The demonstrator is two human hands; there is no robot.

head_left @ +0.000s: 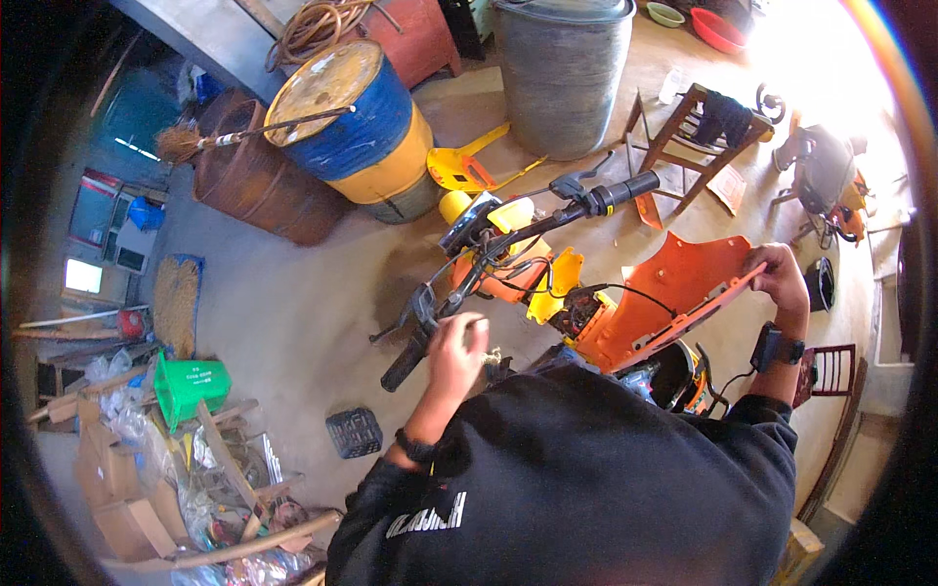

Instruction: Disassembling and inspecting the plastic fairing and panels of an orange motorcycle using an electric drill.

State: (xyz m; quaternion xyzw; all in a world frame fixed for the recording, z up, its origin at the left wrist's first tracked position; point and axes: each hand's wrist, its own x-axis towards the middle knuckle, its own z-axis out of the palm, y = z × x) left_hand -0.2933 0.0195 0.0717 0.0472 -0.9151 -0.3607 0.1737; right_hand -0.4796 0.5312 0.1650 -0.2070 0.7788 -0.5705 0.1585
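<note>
An orange plastic body panel [696, 269] stands tilted over the middle of a small motorbike, its inner side showing. My right hand [782, 276] grips the panel's upper right edge. My left hand [459, 354] is beside the left end of the black handlebar [532, 230], its fingers curled; whatever they hold, if anything, is hidden. Black cables cross in front of the bars. A yellow plastic piece [559, 283] and exposed wiring [578, 317] lie between handlebar and panel. A round headlight [467, 227] sits ahead of the bars. Part of the bike is hidden behind my body.
Drums [357, 127] and a large grey bin [562, 83] stand ahead. A yellow panel [461, 171] lies on the floor near a wooden chair [689, 146]. Left are a green basket [191, 389], a black crate [354, 433] and scrap wood. Another motorbike [831, 176] stands at right.
</note>
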